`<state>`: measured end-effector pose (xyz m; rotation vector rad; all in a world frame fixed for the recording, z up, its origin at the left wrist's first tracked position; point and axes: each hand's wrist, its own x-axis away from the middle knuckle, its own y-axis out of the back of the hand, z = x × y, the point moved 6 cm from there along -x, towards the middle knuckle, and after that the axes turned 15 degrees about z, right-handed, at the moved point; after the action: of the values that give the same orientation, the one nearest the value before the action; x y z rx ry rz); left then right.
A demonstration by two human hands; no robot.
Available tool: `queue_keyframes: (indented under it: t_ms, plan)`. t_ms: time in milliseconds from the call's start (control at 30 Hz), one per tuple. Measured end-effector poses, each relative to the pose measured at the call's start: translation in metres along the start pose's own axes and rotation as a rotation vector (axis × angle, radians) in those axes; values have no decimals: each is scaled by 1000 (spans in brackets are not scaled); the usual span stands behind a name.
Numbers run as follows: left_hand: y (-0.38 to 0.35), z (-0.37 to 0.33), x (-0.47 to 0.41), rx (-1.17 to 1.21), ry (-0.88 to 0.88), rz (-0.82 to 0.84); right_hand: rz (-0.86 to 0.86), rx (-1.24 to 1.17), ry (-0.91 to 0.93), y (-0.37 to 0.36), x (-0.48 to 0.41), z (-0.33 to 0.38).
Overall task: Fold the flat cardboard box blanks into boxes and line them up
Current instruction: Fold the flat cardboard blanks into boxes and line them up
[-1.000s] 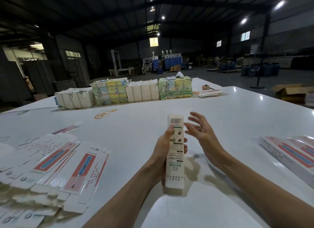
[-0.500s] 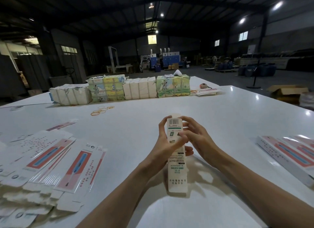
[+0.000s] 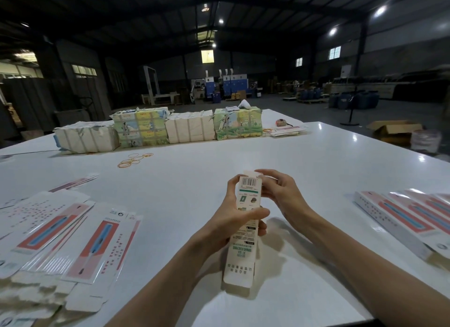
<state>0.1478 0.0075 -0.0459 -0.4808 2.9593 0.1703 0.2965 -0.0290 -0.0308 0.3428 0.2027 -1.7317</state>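
Head view, centre of frame: a long narrow box (image 3: 239,256) held upright over the white counter (image 3: 243,141), barcode end uppermost. Whether its lower end touches the surface, or is closed, cannot be told. The left hand (image 3: 231,222) grips the box at mid-length, thumb laid across the printed front and fingers wrapped behind. The right hand (image 3: 282,195) is curled at the upper end, its fingertips pinching the box top beside the flap (image 3: 250,173), which stands pale above the barcode panel and is not yet tucked. Lower left: a loose fan of flat blanks (image 3: 73,236), pink-and-blue faces up. Right edge: finished boxes (image 3: 411,217) lying side by side in a row. Upper centre, at the far side of the counter: strapped bundles (image 3: 190,129), with rubber bands (image 3: 135,159) lying in front of them.

Step in hand, as judged: closing the upper end. To do it well, the left hand should hold the tube square rather than squeezed, since a crushed cross-section narrows the slot the flap must enter. Any side tabs, hidden here behind the fingers, should go in first. The flap should be bent along its score and its tongue guided in by the fingertips, not forced, as thin card creases readily. The lower end merits a check before the box joins the row at right
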Motion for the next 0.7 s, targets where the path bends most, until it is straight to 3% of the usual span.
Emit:
queue_keyframes:
  t_ms: [233, 400, 700]
  plan:
    - [0, 1, 2, 8, 59, -6, -24, 254, 115, -3, 5, 18]
    - [2, 0, 4, -34, 64, -24, 100, -43, 80, -6, 6, 25]
    - [4, -5, 4, -138, 38, -15, 70, -147, 15, -1, 4, 21]
